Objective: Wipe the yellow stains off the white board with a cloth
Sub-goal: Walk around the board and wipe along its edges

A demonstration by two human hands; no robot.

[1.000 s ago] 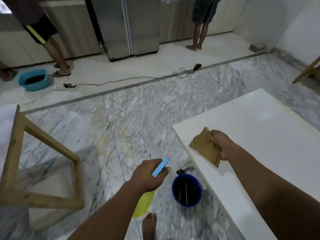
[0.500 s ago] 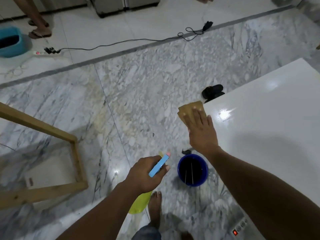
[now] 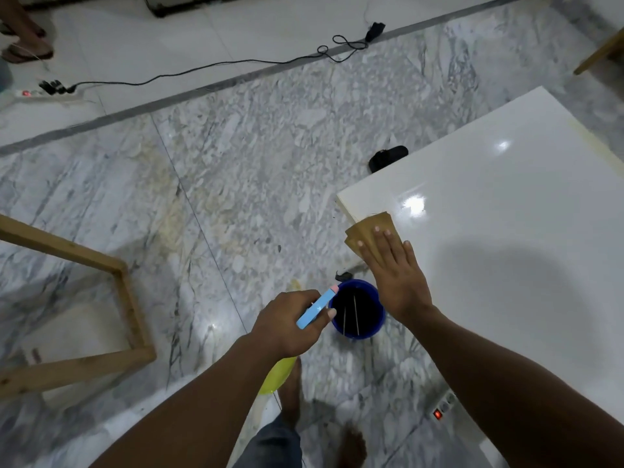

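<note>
Right hand (image 3: 395, 275) presses flat, fingers spread, on a brown cloth (image 3: 366, 229) overhanging the board's (image 3: 506, 231) near-left edge. Left hand (image 3: 290, 324) grips a spray bottle (image 3: 315, 310) at seven o'clock. Bare board extends toward two o'clock.

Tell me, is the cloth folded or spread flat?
Folded: the cloth shows layered edges under the right hand at the board's corner.
</note>
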